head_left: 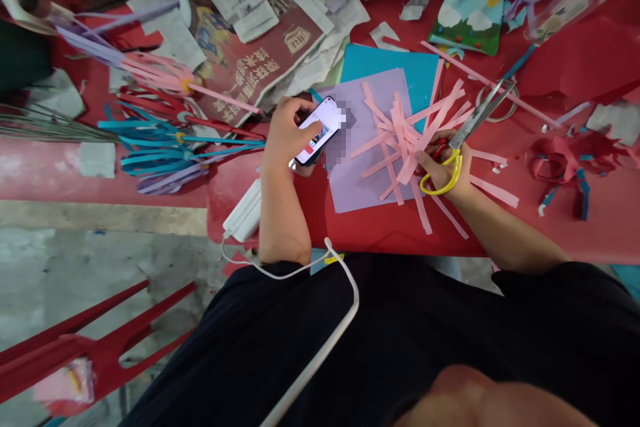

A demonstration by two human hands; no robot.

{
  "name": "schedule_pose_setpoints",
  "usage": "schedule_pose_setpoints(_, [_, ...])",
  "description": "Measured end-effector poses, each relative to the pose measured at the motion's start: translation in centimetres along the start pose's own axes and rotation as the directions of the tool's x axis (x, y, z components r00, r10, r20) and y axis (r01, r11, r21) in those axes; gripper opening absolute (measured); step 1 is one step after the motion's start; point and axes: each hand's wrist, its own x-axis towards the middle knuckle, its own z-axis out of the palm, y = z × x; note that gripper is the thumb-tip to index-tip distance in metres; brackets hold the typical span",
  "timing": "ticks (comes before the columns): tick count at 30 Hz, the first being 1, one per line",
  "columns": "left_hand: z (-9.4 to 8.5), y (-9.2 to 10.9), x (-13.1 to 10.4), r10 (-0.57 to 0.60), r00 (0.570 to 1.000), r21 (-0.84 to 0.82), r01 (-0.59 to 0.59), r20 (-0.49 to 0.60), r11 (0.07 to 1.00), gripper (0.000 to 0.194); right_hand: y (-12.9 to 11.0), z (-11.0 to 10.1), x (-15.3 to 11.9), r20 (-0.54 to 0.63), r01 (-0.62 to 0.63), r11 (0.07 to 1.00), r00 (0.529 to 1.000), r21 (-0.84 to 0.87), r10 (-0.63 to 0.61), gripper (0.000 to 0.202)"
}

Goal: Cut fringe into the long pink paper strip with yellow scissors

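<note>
My left hand (289, 130) is wrapped round a smartphone (317, 130) with a lit screen, its thumb lying over the glass. The phone is tilted above the left edge of a lilac paper sheet (345, 190). On the right, my right hand (445, 163) grips scissors (456, 170) with yellow handles, their blades pointing up and away to the right. Pink paper strips (397, 127) lie in a loose heap on the lilac sheet, some at the fingers of my right hand. A blue sheet (380, 67) shows behind the lilac one.
Newspaper (260, 60) covers the back of the red table (310, 220). Bundles of blue strips (155, 140) and pink strips (155, 73) lie at left. A white power bank (243, 213) with a cable sits beside my left forearm. A plastic bottle (575, 0) lies back right.
</note>
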Motion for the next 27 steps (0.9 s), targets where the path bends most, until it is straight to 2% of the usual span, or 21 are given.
schedule_pose_setpoints(10, [-0.2,0.5,-0.3,-0.02,1.0,0.024,0.02,0.024,1.0,0.046,-0.9,-0.2,-0.1,-0.022,-0.026,0.997,0.999,-0.068,0.024,0.047])
schedule_pose_setpoints(16, [-1.0,0.4,-0.3,-0.03,0.999,-0.06,0.032,0.027,0.998,0.032,-1.0,-0.1,-0.1,-0.035,-0.035,0.999,0.999,-0.038,0.034,0.046])
schedule_pose_setpoints(21, [-1.3,0.7,-0.6,-0.062,0.998,-0.082,0.064,0.025,0.995,0.044,-0.4,-0.4,0.2,0.005,-0.04,0.999,0.999,-0.022,0.04,0.047])
schedule_pose_setpoints(27, [-1.4,0.0,-0.6,-0.032,0.998,-0.094,0.036,0.052,0.995,0.056,0.0,-0.7,0.5,0.063,-0.057,0.998,0.996,-0.002,0.057,0.048])
